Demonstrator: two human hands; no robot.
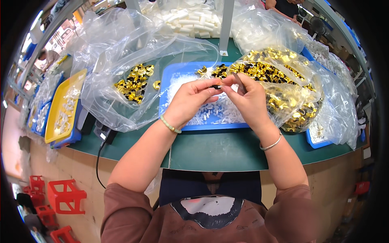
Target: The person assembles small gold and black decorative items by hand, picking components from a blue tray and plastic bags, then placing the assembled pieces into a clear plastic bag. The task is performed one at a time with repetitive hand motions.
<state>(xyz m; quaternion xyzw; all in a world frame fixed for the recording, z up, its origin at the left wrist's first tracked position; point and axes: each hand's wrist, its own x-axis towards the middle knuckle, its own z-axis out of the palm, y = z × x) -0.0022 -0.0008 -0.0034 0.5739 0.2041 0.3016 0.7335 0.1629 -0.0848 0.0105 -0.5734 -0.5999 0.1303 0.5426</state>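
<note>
Over the blue tray [170, 73], my two hands meet at a small black-and-gold piece [215, 86]. My left hand [190, 99] pinches it between thumb and fingers. My right hand [251, 101] is closed around a slim dark metal tool [239, 83], its thumb and fingertip touching the same piece; the tool's lower end is hidden. Beneath my hands, many small white and clear plastic parts [202, 115] fill the tray. Loose gold-and-black caps [220, 71] lie at its far edge, beside an opened clear bag of shiny gold-and-black caps [279, 69].
On the left, a clear plastic bag [109, 109] surrounds a pile of gold caps [133, 83]. A yellow tray [52, 125] stands beyond it. White cylindrical parts [190, 22] lie behind a metal post [225, 28]. A black cable [98, 162] hangs off the green table [214, 152]; red stools [67, 196] stand below.
</note>
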